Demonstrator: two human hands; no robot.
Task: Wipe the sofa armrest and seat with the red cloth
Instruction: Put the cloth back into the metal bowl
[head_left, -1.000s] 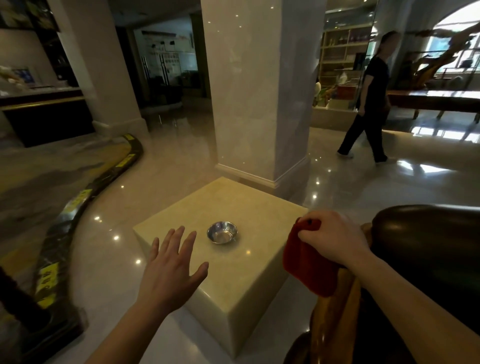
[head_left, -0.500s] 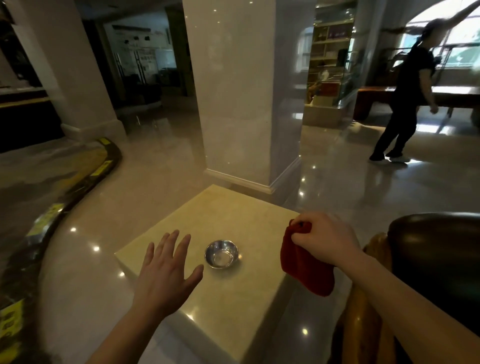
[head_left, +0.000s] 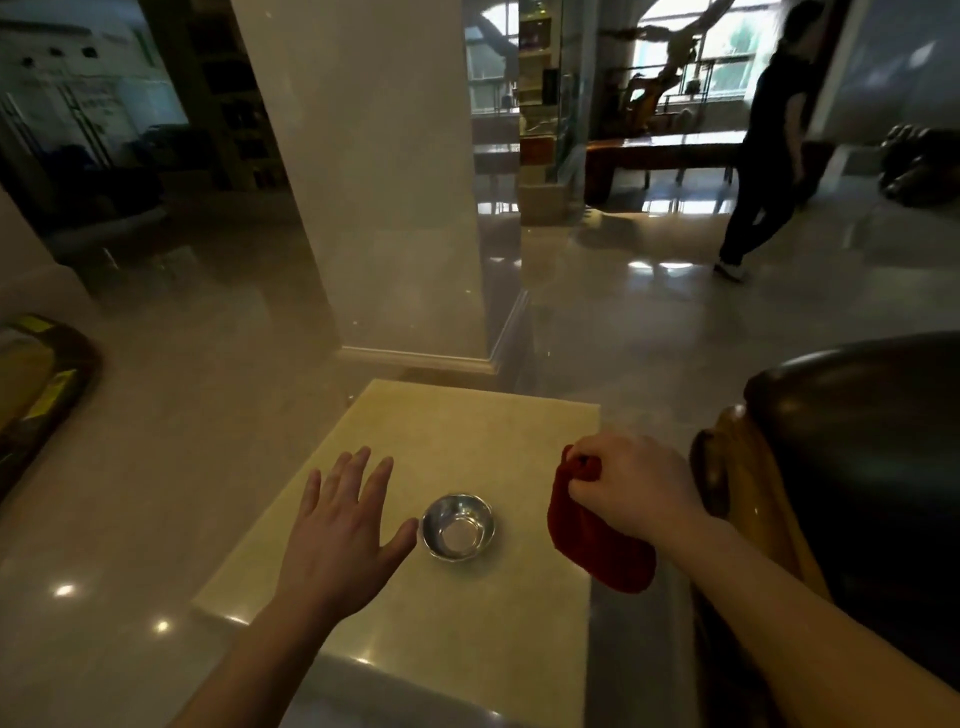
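While the left hand (head_left: 340, 525) hovers flat over the bench (head_left: 467, 431) with fingers spread and nothing in it, its thumb near the small metal bowl (head_left: 457, 526), the right hand (head_left: 631, 486) is closed around the bunched top of the red cloth (head_left: 592, 545). The cloth hangs down at the bench's right edge, between the bowl and the sofa armrest (head_left: 852, 441). The bowl sits toward the bench's near right part. The dark armrest stands just beside the bench's right edge.
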